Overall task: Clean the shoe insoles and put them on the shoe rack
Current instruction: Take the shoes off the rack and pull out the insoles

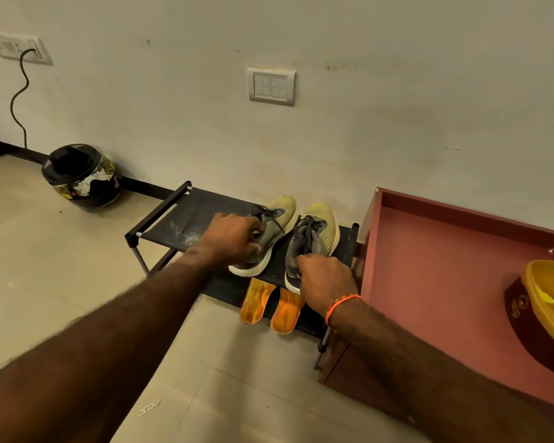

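Note:
A black shoe rack [179, 215] stands against the wall. On its top shelf sit two grey and yellow-green shoes, toes toward the wall. My left hand [229, 239] grips the heel opening of the left shoe [277, 219]. The heel of the right shoe [317, 233] is held by my right hand [327, 284], which wears an orange thread at the wrist. Two orange insoles lie side by side on the lower shelf, the left insole [255, 300] and the right insole [287, 311], just below the shoes and partly under the top shelf.
A red-brown cabinet [445, 266] touches the rack's right end; a yellow bowl on a dark red holder [547, 310] sits on it. A black helmet [82, 175] rests on the tiled floor at the left. A small white clip [149, 407] lies near me.

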